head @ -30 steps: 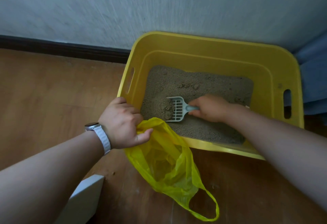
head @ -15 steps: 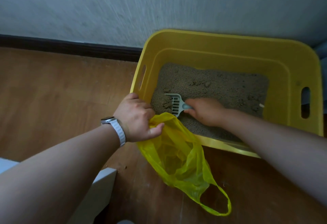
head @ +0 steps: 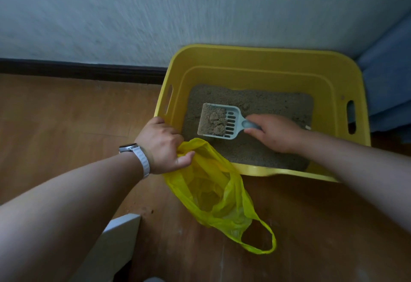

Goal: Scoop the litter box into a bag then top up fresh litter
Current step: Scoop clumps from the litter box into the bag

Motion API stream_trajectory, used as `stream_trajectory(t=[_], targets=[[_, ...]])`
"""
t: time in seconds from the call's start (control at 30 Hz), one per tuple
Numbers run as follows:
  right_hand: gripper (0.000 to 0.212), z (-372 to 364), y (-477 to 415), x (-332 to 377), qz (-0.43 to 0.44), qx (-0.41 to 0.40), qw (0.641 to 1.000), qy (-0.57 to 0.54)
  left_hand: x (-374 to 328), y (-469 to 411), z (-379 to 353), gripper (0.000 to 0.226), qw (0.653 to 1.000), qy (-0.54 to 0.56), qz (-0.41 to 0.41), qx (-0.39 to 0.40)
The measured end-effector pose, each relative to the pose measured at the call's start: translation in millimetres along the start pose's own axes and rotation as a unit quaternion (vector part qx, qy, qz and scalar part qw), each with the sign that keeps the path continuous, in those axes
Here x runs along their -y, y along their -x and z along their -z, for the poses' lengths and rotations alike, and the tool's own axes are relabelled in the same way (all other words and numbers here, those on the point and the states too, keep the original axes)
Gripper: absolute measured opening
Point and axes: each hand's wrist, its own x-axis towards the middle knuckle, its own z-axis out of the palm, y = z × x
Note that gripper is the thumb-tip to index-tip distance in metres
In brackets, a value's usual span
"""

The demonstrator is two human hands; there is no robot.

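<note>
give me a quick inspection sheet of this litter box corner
surface: wooden floor, scattered crumbs
job's things: yellow litter box holding litter; slotted scoop loaded with clumps, over the litter; yellow plastic bag open by the box's near rim
clutter: white panel at lower left
grips: left hand pinches the bag's mouth; right hand holds the scoop handle
cables: nothing seen
surroundings: white wall, dark baseboard, blue fabric at right

The brown wooden floor (head: pixel 66 114) runs to a dark baseboard (head: pixel 77 70) at the far edge. A yellow litter box (head: pixel 266 49) sits on it at the far right, close against the wall. Just beside the box's near left corner, a yellow plastic bag (head: pixel 213 192) lies with its loose handle loop on the boards. Left of the bag are scattered grains (head: pixel 146 211) (litter, apparently) and a white panel corner (head: pixel 120 232).
</note>
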Motion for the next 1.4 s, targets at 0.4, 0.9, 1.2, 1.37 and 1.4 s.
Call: stream_trajectory(t=[0.4, 0.9, 1.2, 1.37, 1.4], targets=[[0.023, 22, 37, -16, -0.033, -0.082, 0.995, -0.044, -1, -2, -2, 0.061, 1.000, -0.023, -0.012, 0.009], [0.026, 29, 62, -5, -0.065, -0.080, 0.995, 0.008, 0, 0, -4, 0.062, 1.000, -0.025, -0.004, -0.002], [0.025, 29, 78, 0, -0.046, -0.046, 0.998, 0.006, -1, 0, -1, 0.067, 0.999, -0.036, -0.007, 0.017], [0.024, 29, 91, 16, 0.001, -0.048, 0.998, -0.030, -2, 0, 5, 0.071, 0.998, -0.035, -0.002, 0.056], [0.025, 28, 93, 21, 0.012, -0.041, 0.999, -0.019, -3, -1, 6, 0.072, 0.997, -0.035, -0.002, 0.062]])
